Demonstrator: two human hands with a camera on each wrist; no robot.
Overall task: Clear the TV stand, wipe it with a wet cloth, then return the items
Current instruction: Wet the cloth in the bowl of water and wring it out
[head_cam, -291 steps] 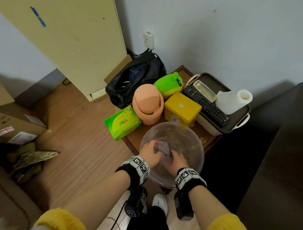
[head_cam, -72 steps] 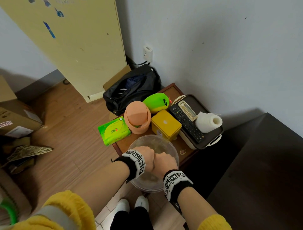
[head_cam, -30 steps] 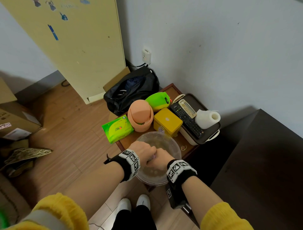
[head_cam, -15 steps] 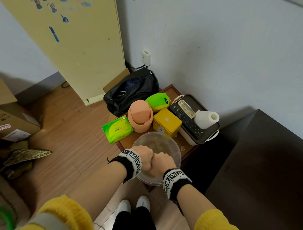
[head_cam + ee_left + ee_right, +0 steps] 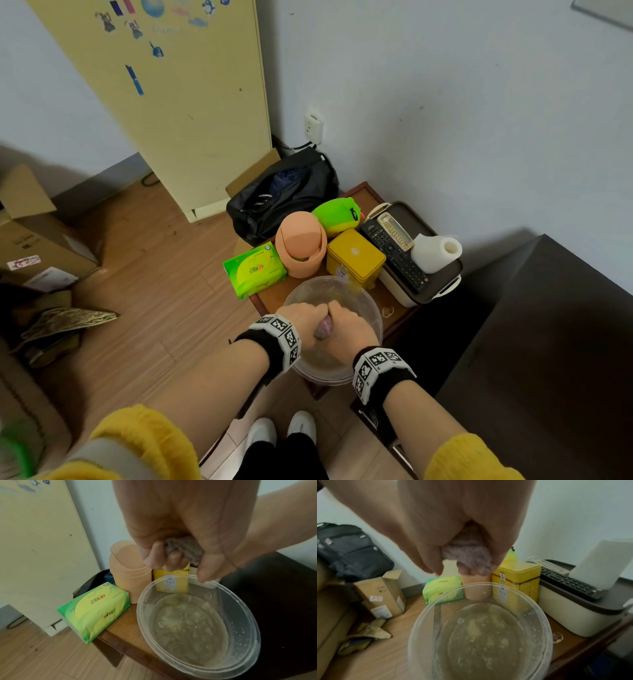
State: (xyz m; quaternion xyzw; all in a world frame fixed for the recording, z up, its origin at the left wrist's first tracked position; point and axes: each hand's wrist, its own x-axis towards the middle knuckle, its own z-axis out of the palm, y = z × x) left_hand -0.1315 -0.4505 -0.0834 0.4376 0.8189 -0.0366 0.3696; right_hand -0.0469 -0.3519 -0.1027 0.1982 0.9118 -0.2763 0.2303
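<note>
Both hands grip a small purple-grey wet cloth (image 5: 323, 328) above a clear plastic bowl (image 5: 371, 310) of cloudy water. My left hand (image 5: 301, 320) and right hand (image 5: 346, 329) are fisted side by side with the cloth (image 5: 184, 550) bunched between them. In the right wrist view the cloth (image 5: 467, 557) bulges out from under the curled fingers, over the bowl (image 5: 419, 622). The bowl (image 5: 247, 615) stands at the front edge of a small wooden stand (image 5: 274, 298).
On the stand sit a green tissue pack (image 5: 253, 269), a peach lidded bin (image 5: 301, 243), a yellow tin (image 5: 354, 257), a green plush toy (image 5: 337, 216) and a lidded box (image 5: 442, 291) bearing remotes (image 5: 394, 251) and a paper roll (image 5: 435, 251). A black bag (image 5: 284, 193) lies behind, dark furniture (image 5: 548, 342) at right.
Earlier the hands were down in the bowl with the cloth; they have since lifted it above the water. In the last second the two fists have shifted slightly against each other round the cloth.
</note>
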